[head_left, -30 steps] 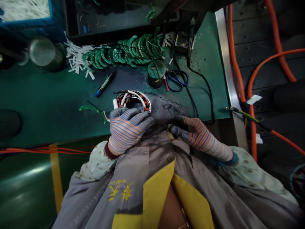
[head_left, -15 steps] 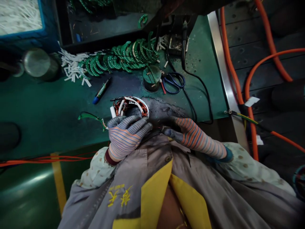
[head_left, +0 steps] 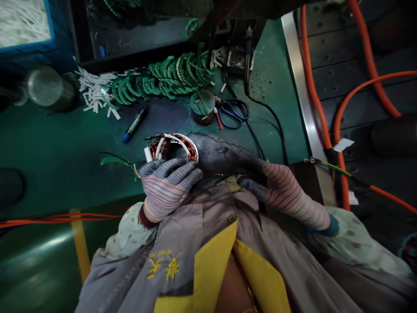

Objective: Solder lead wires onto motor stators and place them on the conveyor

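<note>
My left hand [head_left: 171,182], in a striped glove with grey fingertips, is closed on the near rim of a ring-shaped part [head_left: 192,148] with copper windings and white sleeves. The far side of the part shows above my fingers; the near side is hidden. My right hand [head_left: 276,182], in a matching glove, is to the right near the jacket front, its fingers bent together. A thin thread or wire runs between the hands, and its end at my right fingers is too dark to make out. A green tie with wires [head_left: 114,161] lies left of the part.
Behind the part are a blue-capped marker [head_left: 135,125], a round green-topped weight [head_left: 202,104] and blue-handled scissors [head_left: 234,114]. Green curved pieces [head_left: 179,76] and white tubes [head_left: 94,89] lie farther back. Black cables cross the bench at right; orange hoses [head_left: 314,91] run beyond its metal edge.
My right hand has moved right, away from the ring-shaped part, and the gap between the hands is wider. My left hand keeps its hold on the part. The whole view has shifted slightly.
</note>
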`<state>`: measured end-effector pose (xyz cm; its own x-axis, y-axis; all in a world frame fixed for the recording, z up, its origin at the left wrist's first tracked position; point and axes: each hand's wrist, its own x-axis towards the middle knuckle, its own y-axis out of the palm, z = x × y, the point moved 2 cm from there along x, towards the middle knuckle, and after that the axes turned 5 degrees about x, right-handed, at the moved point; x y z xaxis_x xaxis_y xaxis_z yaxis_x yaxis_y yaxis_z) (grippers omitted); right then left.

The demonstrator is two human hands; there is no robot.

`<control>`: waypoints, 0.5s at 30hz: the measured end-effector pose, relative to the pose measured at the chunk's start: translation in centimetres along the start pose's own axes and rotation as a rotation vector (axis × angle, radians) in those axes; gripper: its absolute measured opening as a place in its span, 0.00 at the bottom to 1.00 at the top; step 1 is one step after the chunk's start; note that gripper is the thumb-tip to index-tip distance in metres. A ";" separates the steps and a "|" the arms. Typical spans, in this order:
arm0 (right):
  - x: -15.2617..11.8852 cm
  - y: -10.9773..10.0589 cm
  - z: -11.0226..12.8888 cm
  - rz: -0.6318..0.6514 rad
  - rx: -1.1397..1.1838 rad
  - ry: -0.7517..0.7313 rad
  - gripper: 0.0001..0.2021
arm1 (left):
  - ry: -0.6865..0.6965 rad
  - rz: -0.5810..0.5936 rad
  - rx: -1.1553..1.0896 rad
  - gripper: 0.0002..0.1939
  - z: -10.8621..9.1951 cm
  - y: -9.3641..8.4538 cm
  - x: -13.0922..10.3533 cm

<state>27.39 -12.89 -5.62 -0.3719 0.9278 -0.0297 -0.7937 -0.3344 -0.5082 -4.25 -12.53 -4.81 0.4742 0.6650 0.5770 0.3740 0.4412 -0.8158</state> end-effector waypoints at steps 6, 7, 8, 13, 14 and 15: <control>2.4 3.1 3.5 0.082 -0.590 -0.305 0.19 | -0.008 0.037 -0.026 0.11 0.1 -0.2 -0.2; 2.7 3.4 3.8 0.078 -0.641 -0.328 0.18 | -0.016 0.048 -0.027 0.11 0.2 -0.2 -0.3; 2.8 3.5 3.9 0.076 -0.680 -0.343 0.17 | -0.026 0.061 -0.028 0.11 0.2 -0.2 -0.4; 0.7 1.5 2.6 0.060 -0.731 -0.318 0.16 | -0.053 0.096 -0.036 0.11 0.3 -0.2 -0.8; 0.1 0.9 2.2 0.060 -0.718 -0.292 0.16 | -0.053 0.104 -0.034 0.11 0.3 -0.3 -0.8; -0.2 0.4 1.9 0.059 -0.702 -0.265 0.17 | -0.051 0.112 -0.032 0.11 0.4 -0.3 -0.8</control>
<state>26.27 -13.56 -4.13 -0.5780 0.8112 0.0888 -0.3079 -0.1160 -0.9443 -5.01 -12.97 -5.03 0.4731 0.7394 0.4790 0.3467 0.3436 -0.8728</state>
